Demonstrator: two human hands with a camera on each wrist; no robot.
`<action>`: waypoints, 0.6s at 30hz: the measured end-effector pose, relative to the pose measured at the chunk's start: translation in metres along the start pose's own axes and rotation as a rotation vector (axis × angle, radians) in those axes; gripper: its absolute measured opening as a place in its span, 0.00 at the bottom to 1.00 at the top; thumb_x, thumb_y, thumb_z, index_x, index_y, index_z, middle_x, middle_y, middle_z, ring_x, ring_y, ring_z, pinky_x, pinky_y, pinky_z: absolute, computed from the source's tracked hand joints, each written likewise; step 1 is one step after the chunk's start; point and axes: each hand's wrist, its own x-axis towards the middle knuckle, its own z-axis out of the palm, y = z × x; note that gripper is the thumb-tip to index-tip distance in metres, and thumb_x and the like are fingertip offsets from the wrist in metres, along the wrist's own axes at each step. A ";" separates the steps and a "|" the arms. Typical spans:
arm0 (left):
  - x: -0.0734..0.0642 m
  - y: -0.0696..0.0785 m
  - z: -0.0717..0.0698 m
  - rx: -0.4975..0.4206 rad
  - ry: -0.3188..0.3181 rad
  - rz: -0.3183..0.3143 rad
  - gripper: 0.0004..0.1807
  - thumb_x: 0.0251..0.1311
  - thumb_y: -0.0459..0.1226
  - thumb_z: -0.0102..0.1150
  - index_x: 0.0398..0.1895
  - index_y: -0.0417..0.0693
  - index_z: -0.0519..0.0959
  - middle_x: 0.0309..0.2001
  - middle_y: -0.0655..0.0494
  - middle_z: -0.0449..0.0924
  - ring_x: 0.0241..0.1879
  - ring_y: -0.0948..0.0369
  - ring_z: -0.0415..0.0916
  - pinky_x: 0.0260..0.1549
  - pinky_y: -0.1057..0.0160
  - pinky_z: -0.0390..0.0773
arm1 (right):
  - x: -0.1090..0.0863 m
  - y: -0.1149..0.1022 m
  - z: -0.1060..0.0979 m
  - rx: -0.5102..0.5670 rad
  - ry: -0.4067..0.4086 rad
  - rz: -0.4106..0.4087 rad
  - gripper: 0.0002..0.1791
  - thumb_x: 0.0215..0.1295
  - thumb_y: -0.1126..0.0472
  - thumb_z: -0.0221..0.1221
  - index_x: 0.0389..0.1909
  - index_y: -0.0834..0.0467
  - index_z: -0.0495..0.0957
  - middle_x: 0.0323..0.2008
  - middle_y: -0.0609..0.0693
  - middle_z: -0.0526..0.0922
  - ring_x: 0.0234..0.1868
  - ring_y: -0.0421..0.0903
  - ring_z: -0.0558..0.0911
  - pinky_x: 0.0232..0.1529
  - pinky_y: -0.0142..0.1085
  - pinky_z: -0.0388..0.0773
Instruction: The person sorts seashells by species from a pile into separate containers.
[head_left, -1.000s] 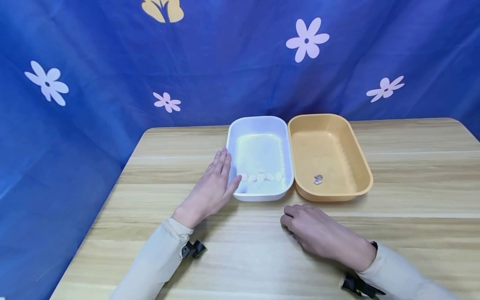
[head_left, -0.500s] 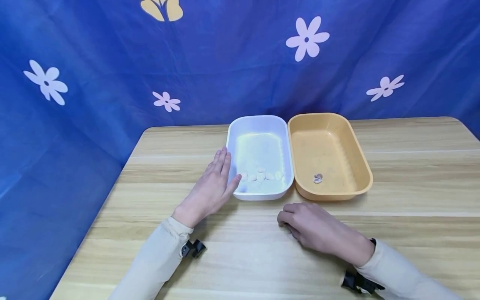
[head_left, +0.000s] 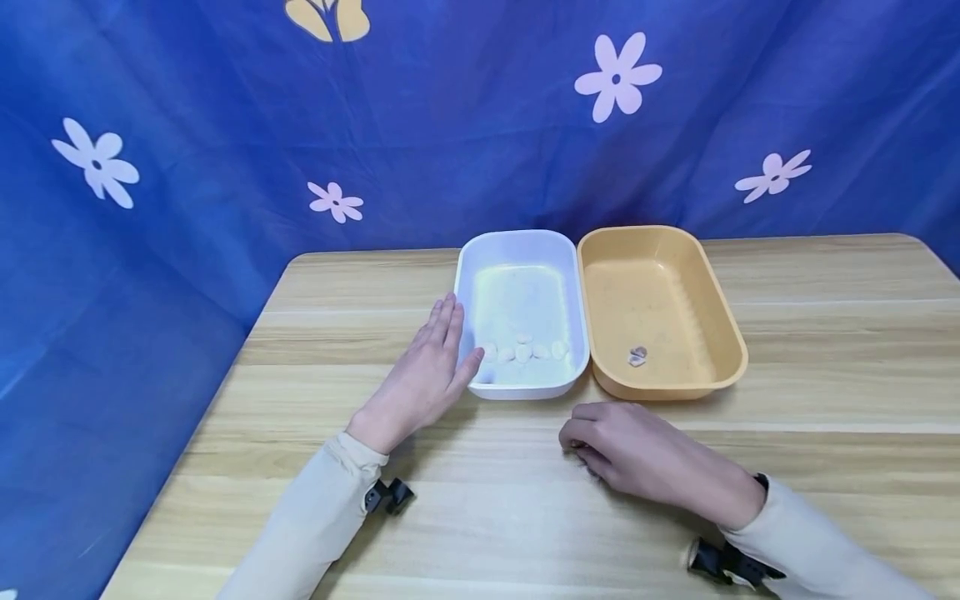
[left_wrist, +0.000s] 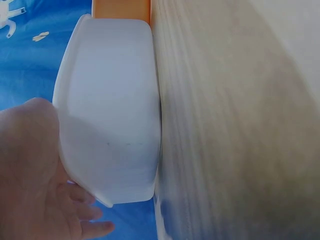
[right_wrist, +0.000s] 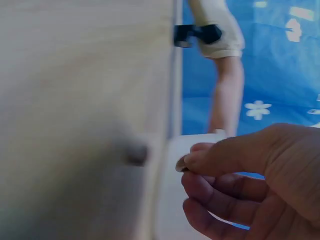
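My right hand is low over the table in front of the orange bin, fingers bent. In the right wrist view its thumb and forefinger pinch a small brown shell-like piece, mostly covered by the fingers. The left hand rests against the left rim of the white bin, fingers straight and thumb over the edge. Several small white pebble-like pieces lie inside, near the front. In the orange bin are a few small grey-brown pieces, too small to tell their kind.
The two bins stand side by side at the back of the wooden table. A blue curtain with flowers hangs right behind and at the left. A blurred dark spot shows on the tabletop in the right wrist view; cannot tell what it is.
The right hand's fingers have drawn together into a pinch, and that hand has turned slightly near the same spot. The left hand and both bins stay where they were.
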 end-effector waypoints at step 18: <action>0.000 0.000 0.001 -0.011 0.005 0.005 0.40 0.75 0.54 0.27 0.73 0.28 0.42 0.75 0.35 0.34 0.74 0.44 0.34 0.72 0.49 0.47 | -0.008 0.073 -0.071 0.069 0.072 0.248 0.10 0.53 0.74 0.62 0.28 0.56 0.82 0.26 0.41 0.81 0.28 0.36 0.77 0.30 0.32 0.78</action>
